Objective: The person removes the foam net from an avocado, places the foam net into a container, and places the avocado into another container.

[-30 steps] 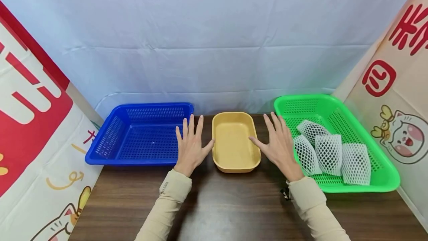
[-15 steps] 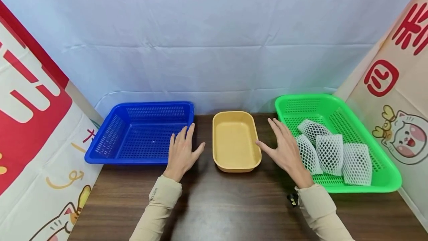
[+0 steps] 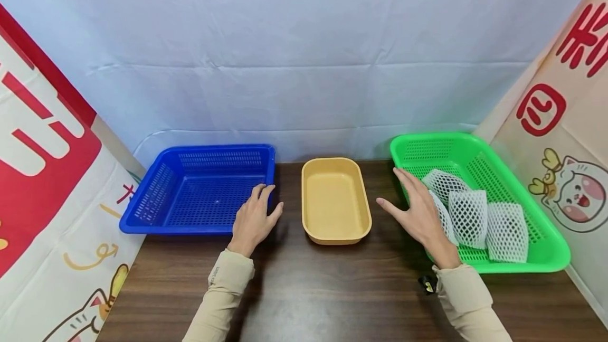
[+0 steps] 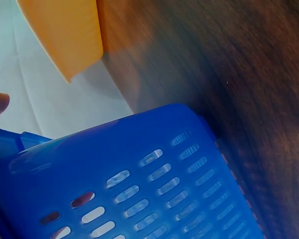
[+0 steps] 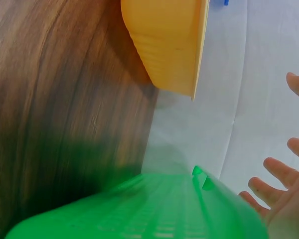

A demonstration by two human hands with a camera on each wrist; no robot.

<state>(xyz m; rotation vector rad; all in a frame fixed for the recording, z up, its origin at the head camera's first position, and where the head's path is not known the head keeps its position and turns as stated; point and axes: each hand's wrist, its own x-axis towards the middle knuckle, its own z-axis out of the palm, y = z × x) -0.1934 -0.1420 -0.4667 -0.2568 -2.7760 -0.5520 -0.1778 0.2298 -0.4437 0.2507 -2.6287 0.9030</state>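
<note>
- At the far left, a printed cloth was hung beside the brown counter.
- The blue basket was set on the counter near the back wall cloth.
- The left hand was held at the blue basket's right end, its fingers lightly bent. Its grip was apart and nothing was held; whether the basket was touched could not be told.
- The yellow tray was placed between the hands, touched by neither. By judgement, only a readying step was in hand, with nothing picked up.
- The right hand was held over the green basket's left side. Its grip was apart, thumb spread from fingers, with nothing held.
- Four white nets were laid in the green basket, the leftmost partly hidden by the right hand. For the next move, a lowered right grip, closed gently round one net, was probably called for.
</note>
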